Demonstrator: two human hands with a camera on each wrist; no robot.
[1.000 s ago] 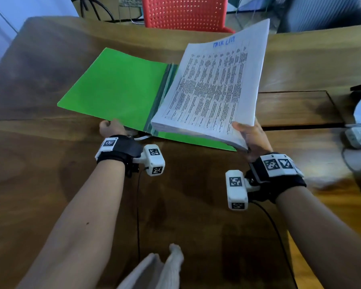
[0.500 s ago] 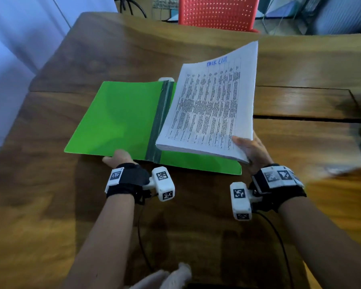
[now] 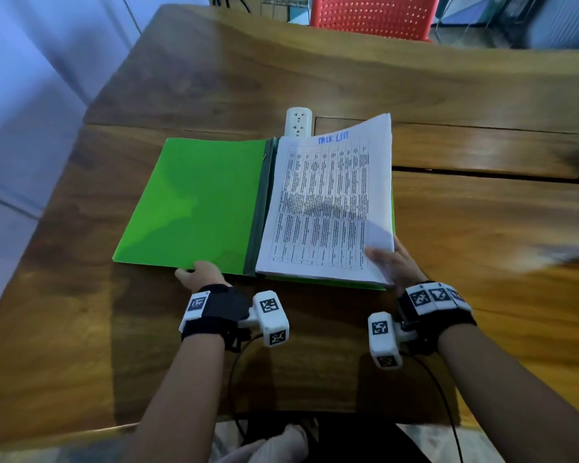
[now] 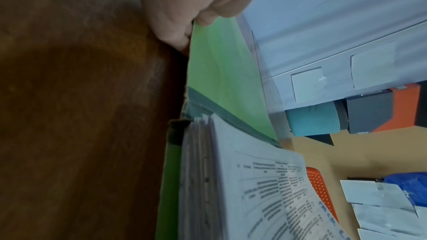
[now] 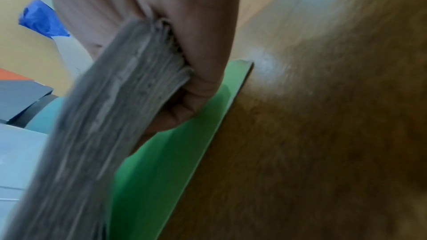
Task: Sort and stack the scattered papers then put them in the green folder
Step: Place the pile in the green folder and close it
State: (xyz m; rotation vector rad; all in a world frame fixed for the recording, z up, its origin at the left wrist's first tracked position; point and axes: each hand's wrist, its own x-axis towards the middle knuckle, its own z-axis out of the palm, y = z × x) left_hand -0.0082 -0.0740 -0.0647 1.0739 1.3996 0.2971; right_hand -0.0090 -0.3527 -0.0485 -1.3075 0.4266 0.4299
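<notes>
Green folder (image 3: 194,208): open flat on the desk (image 3: 482,228), dark spine at centre.
Paper stack (image 3: 328,208): on the folder's 3 o'clock half, near corner lifted; blue handwriting at top, likely "TASK LIST", over a printed table too small to read.
Left hand (image 3: 201,274): pinching the folder's 6 o'clock edge.
Right hand (image 3: 393,265): gripping the stack's near corner, thumb on top.
Power strip (image 3: 298,123): at 12 o'clock, partly behind the folder.
Red chair (image 3: 371,15): beyond the desk's far edge.

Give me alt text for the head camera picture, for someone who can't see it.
A right hand grips the near corner of a thick stack of printed papers lying on the right half of an open green folder, while the left hand holds the folder's near edge. All sit on a wooden table.
</notes>
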